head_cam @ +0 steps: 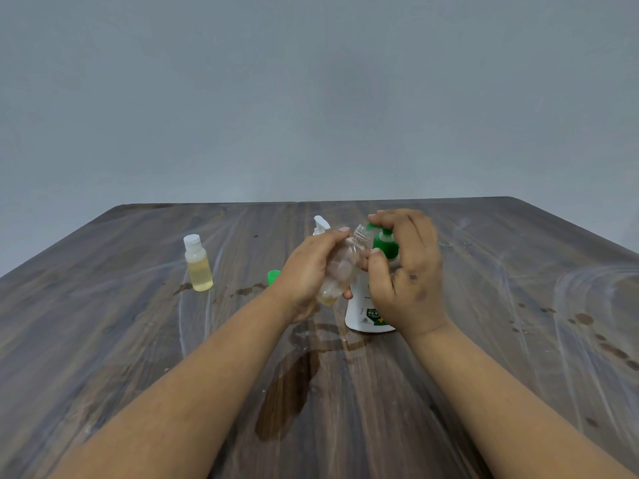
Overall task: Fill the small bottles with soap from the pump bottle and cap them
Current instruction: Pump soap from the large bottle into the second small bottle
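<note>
My left hand (307,271) grips a small clear bottle (340,267), tilted with its open neck up against the green spout of the pump bottle (366,312). A little yellowish soap sits at the small bottle's bottom. My right hand (408,264) rests over the green pump head (383,242), fingers on top and thumb beside the collar. A capped small bottle (198,264), about half full of yellow soap and with a white cap, stands at the left. A loose green cap (273,276) lies just left of my left hand.
A white pump top (321,225) shows behind my left hand. The dark wooden table (138,340) has wet patches and smears, with a large wet stain (287,399) in front of the bottles. A grey wall rises behind the far edge.
</note>
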Action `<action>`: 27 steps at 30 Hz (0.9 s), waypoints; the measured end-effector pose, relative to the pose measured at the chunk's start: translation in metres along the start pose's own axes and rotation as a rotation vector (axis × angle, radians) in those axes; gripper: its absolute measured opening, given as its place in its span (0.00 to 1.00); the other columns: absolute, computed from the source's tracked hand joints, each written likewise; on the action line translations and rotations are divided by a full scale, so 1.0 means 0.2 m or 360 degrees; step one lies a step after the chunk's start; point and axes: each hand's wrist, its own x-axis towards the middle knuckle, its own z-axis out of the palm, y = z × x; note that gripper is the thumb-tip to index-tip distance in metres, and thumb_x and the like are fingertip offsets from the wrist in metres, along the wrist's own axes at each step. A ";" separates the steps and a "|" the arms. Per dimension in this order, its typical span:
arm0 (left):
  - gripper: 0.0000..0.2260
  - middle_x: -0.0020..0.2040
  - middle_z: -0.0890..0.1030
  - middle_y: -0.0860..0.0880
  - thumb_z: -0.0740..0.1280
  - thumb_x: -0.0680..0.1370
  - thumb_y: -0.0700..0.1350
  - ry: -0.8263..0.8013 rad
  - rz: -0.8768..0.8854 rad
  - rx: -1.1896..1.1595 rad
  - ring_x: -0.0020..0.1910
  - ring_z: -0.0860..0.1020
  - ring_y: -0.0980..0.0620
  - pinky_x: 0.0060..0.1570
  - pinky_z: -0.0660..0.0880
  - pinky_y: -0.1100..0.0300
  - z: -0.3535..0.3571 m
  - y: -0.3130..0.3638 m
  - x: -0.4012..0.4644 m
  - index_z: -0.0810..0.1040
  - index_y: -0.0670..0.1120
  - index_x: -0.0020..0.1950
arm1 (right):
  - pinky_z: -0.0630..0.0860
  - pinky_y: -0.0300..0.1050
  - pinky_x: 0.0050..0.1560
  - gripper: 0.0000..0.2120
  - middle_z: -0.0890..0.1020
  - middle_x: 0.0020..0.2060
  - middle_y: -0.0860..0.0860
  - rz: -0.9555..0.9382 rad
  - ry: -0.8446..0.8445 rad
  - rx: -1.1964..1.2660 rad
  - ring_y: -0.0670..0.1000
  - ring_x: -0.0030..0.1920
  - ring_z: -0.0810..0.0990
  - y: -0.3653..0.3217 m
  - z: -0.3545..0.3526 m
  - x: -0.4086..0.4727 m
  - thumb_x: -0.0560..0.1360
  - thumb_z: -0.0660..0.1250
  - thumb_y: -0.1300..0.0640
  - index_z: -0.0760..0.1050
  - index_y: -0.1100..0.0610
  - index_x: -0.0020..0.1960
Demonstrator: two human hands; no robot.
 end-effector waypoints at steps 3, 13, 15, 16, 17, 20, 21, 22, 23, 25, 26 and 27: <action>0.18 0.32 0.82 0.48 0.54 0.84 0.47 0.0005 0.0001 0.0008 0.24 0.74 0.50 0.27 0.71 0.58 0.00 0.00 0.00 0.78 0.39 0.45 | 0.66 0.32 0.59 0.19 0.76 0.54 0.57 -0.0009 -0.0018 -0.0027 0.53 0.57 0.73 0.00 0.00 -0.01 0.70 0.59 0.59 0.76 0.66 0.58; 0.18 0.32 0.81 0.47 0.55 0.84 0.48 0.0025 -0.0018 0.0029 0.24 0.74 0.49 0.27 0.72 0.58 0.00 0.00 0.00 0.78 0.38 0.46 | 0.68 0.33 0.53 0.15 0.78 0.50 0.55 -0.0045 0.0020 -0.0041 0.53 0.52 0.74 0.01 0.01 -0.01 0.70 0.61 0.61 0.78 0.64 0.53; 0.18 0.32 0.81 0.47 0.55 0.84 0.47 0.0026 -0.0012 0.0012 0.24 0.74 0.50 0.26 0.72 0.59 0.00 0.00 0.00 0.78 0.37 0.46 | 0.67 0.32 0.56 0.17 0.77 0.52 0.56 -0.0039 0.0009 -0.0024 0.53 0.54 0.74 0.01 0.00 -0.01 0.71 0.60 0.59 0.77 0.65 0.56; 0.18 0.33 0.82 0.47 0.55 0.84 0.47 0.0028 -0.0008 0.0002 0.24 0.74 0.51 0.26 0.72 0.59 0.00 0.01 -0.01 0.78 0.37 0.46 | 0.66 0.32 0.57 0.18 0.77 0.54 0.56 -0.0037 0.0003 -0.0015 0.53 0.55 0.73 0.01 0.00 -0.01 0.71 0.59 0.59 0.76 0.65 0.57; 0.18 0.34 0.82 0.46 0.54 0.84 0.47 0.0026 -0.0003 -0.0010 0.24 0.74 0.51 0.25 0.72 0.60 0.01 0.01 -0.01 0.78 0.37 0.46 | 0.66 0.33 0.58 0.19 0.76 0.55 0.56 -0.0038 0.0002 -0.0005 0.53 0.56 0.73 0.01 0.00 -0.01 0.71 0.58 0.58 0.76 0.65 0.58; 0.19 0.35 0.82 0.46 0.54 0.84 0.47 0.0031 -0.0003 -0.0024 0.25 0.74 0.51 0.25 0.71 0.59 0.01 0.01 -0.01 0.79 0.39 0.44 | 0.68 0.35 0.57 0.19 0.76 0.55 0.55 -0.0035 0.0000 0.0032 0.53 0.57 0.73 0.01 0.00 -0.01 0.71 0.58 0.58 0.76 0.65 0.58; 0.19 0.34 0.82 0.46 0.54 0.84 0.47 0.0036 -0.0006 -0.0016 0.24 0.74 0.51 0.25 0.71 0.60 0.01 0.01 -0.01 0.79 0.39 0.43 | 0.69 0.35 0.57 0.19 0.76 0.55 0.55 -0.0036 0.0003 0.0036 0.52 0.56 0.73 0.01 0.00 -0.01 0.71 0.58 0.59 0.77 0.65 0.57; 0.19 0.33 0.81 0.46 0.54 0.84 0.47 0.0039 -0.0006 -0.0009 0.24 0.74 0.51 0.25 0.71 0.60 0.01 0.01 -0.01 0.79 0.39 0.43 | 0.69 0.35 0.56 0.17 0.77 0.53 0.54 -0.0040 0.0011 0.0033 0.52 0.55 0.73 0.01 0.00 -0.01 0.71 0.58 0.59 0.77 0.64 0.56; 0.19 0.32 0.81 0.46 0.54 0.84 0.47 0.0037 -0.0005 -0.0012 0.24 0.74 0.51 0.24 0.72 0.60 0.01 0.01 -0.01 0.78 0.38 0.43 | 0.68 0.34 0.54 0.16 0.77 0.52 0.54 -0.0044 0.0023 0.0029 0.52 0.54 0.74 0.01 0.00 -0.01 0.72 0.59 0.59 0.78 0.64 0.54; 0.18 0.31 0.80 0.46 0.54 0.84 0.46 0.0027 -0.0007 -0.0019 0.23 0.74 0.52 0.24 0.72 0.61 0.01 0.01 -0.01 0.77 0.37 0.45 | 0.69 0.35 0.52 0.14 0.77 0.49 0.53 -0.0048 0.0043 0.0024 0.53 0.51 0.74 0.01 0.01 0.00 0.72 0.60 0.59 0.78 0.64 0.52; 0.18 0.31 0.80 0.46 0.54 0.84 0.46 0.0024 -0.0013 -0.0020 0.24 0.75 0.52 0.24 0.72 0.61 0.01 0.01 -0.01 0.76 0.36 0.46 | 0.69 0.36 0.51 0.13 0.78 0.49 0.54 -0.0047 0.0048 0.0021 0.53 0.51 0.74 0.01 0.01 0.00 0.72 0.60 0.59 0.78 0.64 0.51; 0.18 0.30 0.80 0.47 0.54 0.84 0.46 0.0020 -0.0017 -0.0020 0.24 0.75 0.52 0.24 0.72 0.61 0.01 0.01 -0.01 0.76 0.36 0.47 | 0.69 0.36 0.51 0.14 0.78 0.49 0.54 -0.0047 0.0048 0.0017 0.53 0.50 0.74 0.01 0.01 0.00 0.73 0.60 0.58 0.78 0.64 0.51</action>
